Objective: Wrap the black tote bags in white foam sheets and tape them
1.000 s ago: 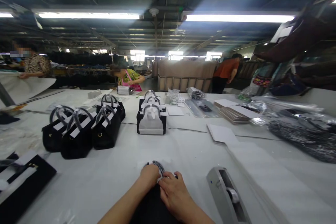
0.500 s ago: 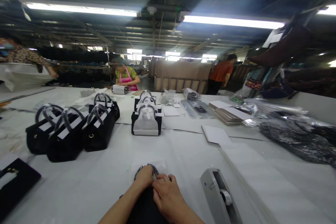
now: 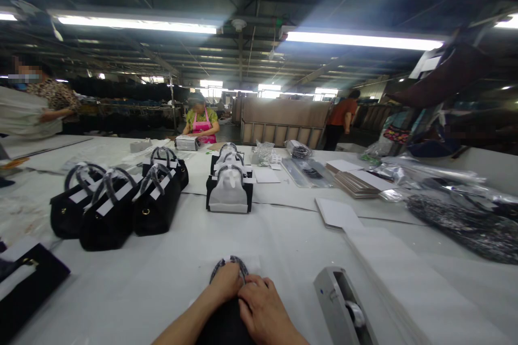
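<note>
My left hand and my right hand are pressed together on top of a black handbag at the near edge of the white table. The fingers of both hands are closed around the base of the bag's wrapped handle, which loops up just beyond my knuckles. Most of the bag is hidden under my hands and forearms.
A grey tape dispenser lies right of my hands. Several black handbags stand at the left, and paper-wrapped bags stand in the middle. White sheets, card stacks and plastic packets lie to the right. Other people work at the far side.
My hands have stayed on the bag's handle, shifting only slightly. The view has swung a little between the frames.
</note>
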Demonstrator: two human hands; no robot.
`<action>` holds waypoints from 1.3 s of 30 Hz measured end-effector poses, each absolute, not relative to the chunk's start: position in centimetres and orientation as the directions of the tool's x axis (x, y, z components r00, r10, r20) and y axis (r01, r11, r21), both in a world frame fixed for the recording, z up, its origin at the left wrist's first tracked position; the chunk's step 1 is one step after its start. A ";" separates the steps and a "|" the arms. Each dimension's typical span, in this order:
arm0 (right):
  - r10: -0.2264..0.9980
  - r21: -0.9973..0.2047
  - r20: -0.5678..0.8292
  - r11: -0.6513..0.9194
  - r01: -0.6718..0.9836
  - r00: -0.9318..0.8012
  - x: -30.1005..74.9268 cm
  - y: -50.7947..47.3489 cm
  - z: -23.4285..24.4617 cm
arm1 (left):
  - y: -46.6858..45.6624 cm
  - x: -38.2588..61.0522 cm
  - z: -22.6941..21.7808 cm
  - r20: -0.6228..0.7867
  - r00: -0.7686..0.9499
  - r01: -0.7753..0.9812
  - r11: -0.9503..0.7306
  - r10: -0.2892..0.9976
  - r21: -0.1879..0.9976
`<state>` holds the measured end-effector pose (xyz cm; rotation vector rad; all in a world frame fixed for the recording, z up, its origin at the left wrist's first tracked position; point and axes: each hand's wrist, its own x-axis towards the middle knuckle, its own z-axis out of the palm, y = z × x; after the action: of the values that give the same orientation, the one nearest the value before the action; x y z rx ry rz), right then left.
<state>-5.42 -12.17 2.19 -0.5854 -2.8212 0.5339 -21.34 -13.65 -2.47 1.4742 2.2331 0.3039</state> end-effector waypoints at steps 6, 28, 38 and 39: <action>0.412 -0.392 0.171 0.862 0.322 -0.895 -5.3 -12.1 1.8 | -14.8 -22.5 -1.8 -0.137 -0.268 0.802 0.300 0.954 0.517; 0.794 -0.734 -0.030 0.394 0.552 -0.607 -2.8 -5.8 0.4 | -13.8 -25.2 0.4 -0.139 -0.284 0.345 0.236 0.949 0.908; 0.410 -0.762 -0.405 0.342 0.550 -0.817 -5.7 -2.5 2.4 | -13.9 -26.8 2.1 -0.296 -0.113 0.262 0.316 0.948 0.912; 0.428 -0.739 -0.402 0.370 0.563 -0.809 -5.9 -2.5 2.5 | -13.8 -26.9 2.3 -0.305 -0.102 0.271 0.321 0.947 0.908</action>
<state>-5.90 -2.47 2.54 -0.9894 -2.7144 1.5605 -26.90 -13.76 2.26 1.1340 1.5949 0.8549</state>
